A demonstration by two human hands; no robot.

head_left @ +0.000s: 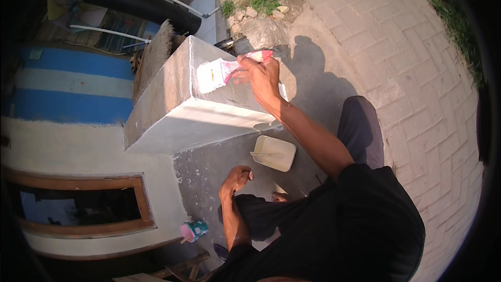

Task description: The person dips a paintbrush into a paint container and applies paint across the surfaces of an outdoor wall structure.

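The scene is outdoors, seen from above. At the left stands a wall (73, 81) banded in blue and white, with one wood-framed opening (78, 203) set in cream plaster below it. Just right of the wall rises one grey concrete pillar (172, 109), its flat top partly coated white. The ground at its foot is bare grey concrete (209, 167); further right it gives way to grey brick paving (407, 62), with a strip of grass along the far edge.

One small pink-and-teal can (194, 230) sits on the ground near the opening. One cream rectangular tray (275, 153) lies on the concrete beside the pillar's base.

The left hand (237, 178) hangs low above the ground, fingers loosely curled, holding nothing. The right hand (262, 75) is raised over the pillar top, fingers pinched around the pink handle of one wide paintbrush (216, 74), whose white bristles touch the top surface.
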